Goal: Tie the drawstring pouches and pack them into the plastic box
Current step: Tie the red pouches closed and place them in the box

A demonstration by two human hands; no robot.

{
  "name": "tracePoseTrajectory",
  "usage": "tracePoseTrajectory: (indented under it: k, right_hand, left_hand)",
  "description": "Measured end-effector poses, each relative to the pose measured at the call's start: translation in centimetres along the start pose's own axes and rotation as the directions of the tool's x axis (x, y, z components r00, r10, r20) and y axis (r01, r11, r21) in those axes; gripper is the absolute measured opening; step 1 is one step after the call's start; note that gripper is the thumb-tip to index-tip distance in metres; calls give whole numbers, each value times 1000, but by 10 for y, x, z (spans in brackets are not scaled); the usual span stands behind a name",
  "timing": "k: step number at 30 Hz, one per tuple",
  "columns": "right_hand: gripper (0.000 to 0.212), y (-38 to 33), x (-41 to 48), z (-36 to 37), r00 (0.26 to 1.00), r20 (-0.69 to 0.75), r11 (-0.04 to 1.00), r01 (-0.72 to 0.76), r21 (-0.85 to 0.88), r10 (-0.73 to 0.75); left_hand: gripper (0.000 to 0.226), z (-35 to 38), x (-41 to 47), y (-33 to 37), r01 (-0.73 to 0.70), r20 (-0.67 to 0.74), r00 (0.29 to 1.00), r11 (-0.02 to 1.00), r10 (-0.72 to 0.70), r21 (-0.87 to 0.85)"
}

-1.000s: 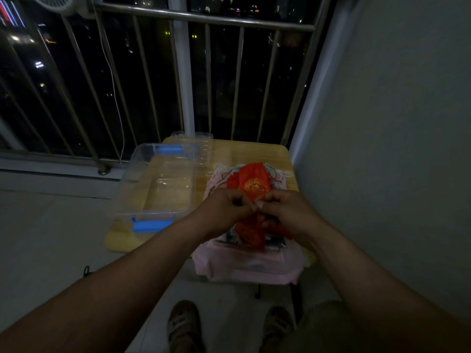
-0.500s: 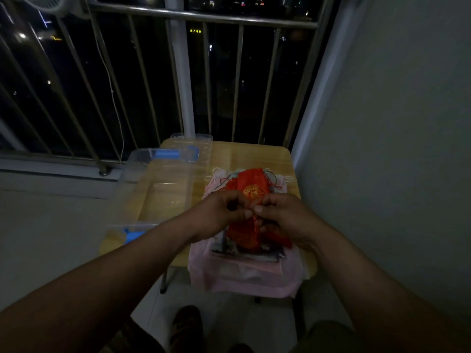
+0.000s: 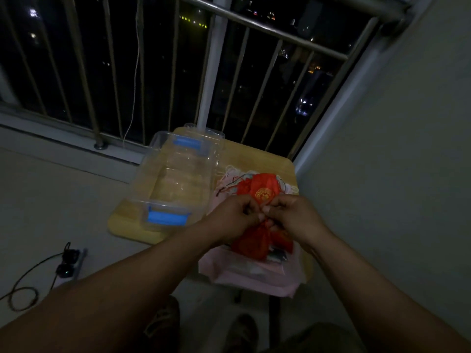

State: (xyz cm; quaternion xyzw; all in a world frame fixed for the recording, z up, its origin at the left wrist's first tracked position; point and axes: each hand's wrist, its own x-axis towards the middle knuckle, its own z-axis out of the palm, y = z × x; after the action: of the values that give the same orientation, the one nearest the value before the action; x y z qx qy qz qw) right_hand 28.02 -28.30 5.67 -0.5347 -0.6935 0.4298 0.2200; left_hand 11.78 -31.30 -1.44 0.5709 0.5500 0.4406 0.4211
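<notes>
My left hand (image 3: 233,216) and my right hand (image 3: 291,216) meet fingertip to fingertip above the table, pinching the top of a red drawstring pouch (image 3: 252,242) that hangs below them. Behind my hands another red pouch (image 3: 263,191) with a gold emblem lies on a pile of pale pouches and loose cords (image 3: 230,180). The clear plastic box (image 3: 175,184) with blue latches stands open to the left of the pile, with nothing visible inside. The drawstring itself is hidden by my fingers.
A small wooden table (image 3: 257,154) stands against the balcony railing (image 3: 211,80). Pink bags (image 3: 244,273) hang over its near edge. A clear lid (image 3: 204,132) lies behind the box. A power strip with cable (image 3: 67,262) lies on the floor at left. A wall is close on the right.
My head has turned, so the table sits more to the centre and looks tilted. Both hands stay together on the red pouch's top with only small finger movements.
</notes>
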Motion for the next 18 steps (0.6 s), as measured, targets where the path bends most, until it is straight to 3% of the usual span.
tracePoseTrajectory:
  k: [7, 14, 18]
  right_hand:
    - [27, 5, 10, 2, 998, -36, 998, 39, -51, -41]
    - [19, 25, 23, 2, 990, -72, 986, 116, -119, -125]
    - [14, 32, 25, -3, 968, -105, 970, 213, -118, -226]
  left_hand:
    - [15, 6, 12, -3, 56, -43, 997, 997, -58, -48]
    - [3, 13, 18, 1, 114, -53, 991, 989, -119, -93]
    - [13, 19, 19, 10, 141, -102, 983, 980, -155, -138]
